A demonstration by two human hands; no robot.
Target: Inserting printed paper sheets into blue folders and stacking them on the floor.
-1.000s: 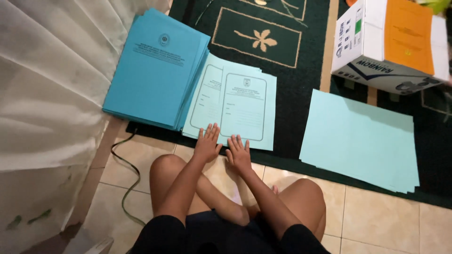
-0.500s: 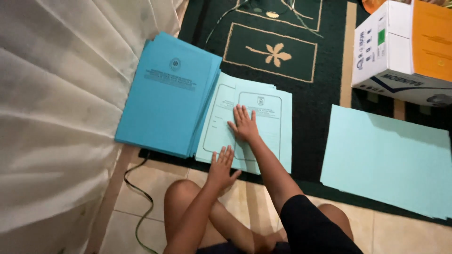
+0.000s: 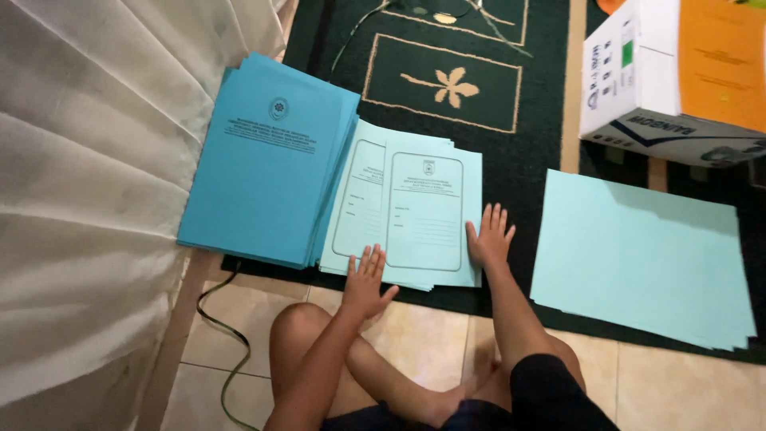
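Pale blue printed sheets [image 3: 423, 211] lie in a loose stack on the dark green carpet [image 3: 519, 160], at its near edge where it meets the tiled floor [image 3: 431, 331]. Their long axis runs away from the person, and they sit directly ahead of both hands. The left hand [image 3: 365, 281] lies flat with fingers spread on the stack's near left corner; the right hand [image 3: 490, 238] lies flat and spread against its right edge. Neither grip closes on anything, and both hands are about equally near. Three paper stacks show: this one, a darker blue stack [image 3: 267, 160] overlapping it toward the carpet's left edge, and a plain pale blue stack [image 3: 638, 259] apart on the right. One cardboard box [image 3: 678, 76] stands at the far right corner. A white curtain [image 3: 88, 183] hangs along the left, and one dark cable [image 3: 219, 331] trails over the tiles.
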